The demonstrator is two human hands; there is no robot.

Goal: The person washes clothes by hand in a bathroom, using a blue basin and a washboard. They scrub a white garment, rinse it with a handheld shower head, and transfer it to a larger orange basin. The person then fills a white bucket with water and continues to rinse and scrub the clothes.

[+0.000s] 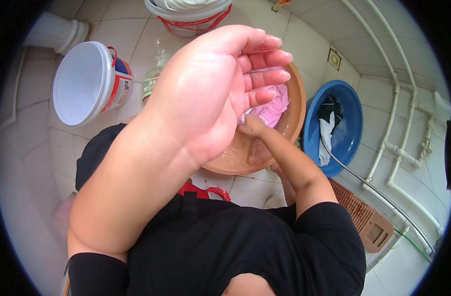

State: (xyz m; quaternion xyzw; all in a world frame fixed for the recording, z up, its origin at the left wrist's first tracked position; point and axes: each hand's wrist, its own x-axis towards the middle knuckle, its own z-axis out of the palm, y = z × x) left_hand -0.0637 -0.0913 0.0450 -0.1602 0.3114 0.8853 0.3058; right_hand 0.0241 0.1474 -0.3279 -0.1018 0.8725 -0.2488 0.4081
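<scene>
My left hand (220,84) is raised close in front of me, palm showing, its slightly curved fingers apart and nothing held. Beyond it is an orange-brown basin (298,98) with water in it. A wet pink cloth (272,111) lies in that basin, partly covered by my left fingers. My right hand (253,126) reaches down into the basin at the near edge of the cloth. Its fingers look curled on the cloth, though my left palm hides part of them.
A blue basin (357,123) on the right holds a white cloth (326,138) and dark fabric. White buckets (82,84) stand at the left and far side. A grey hose (378,197), pale wall pipes (400,98) and a brown slatted plastic piece (358,212) are at the right.
</scene>
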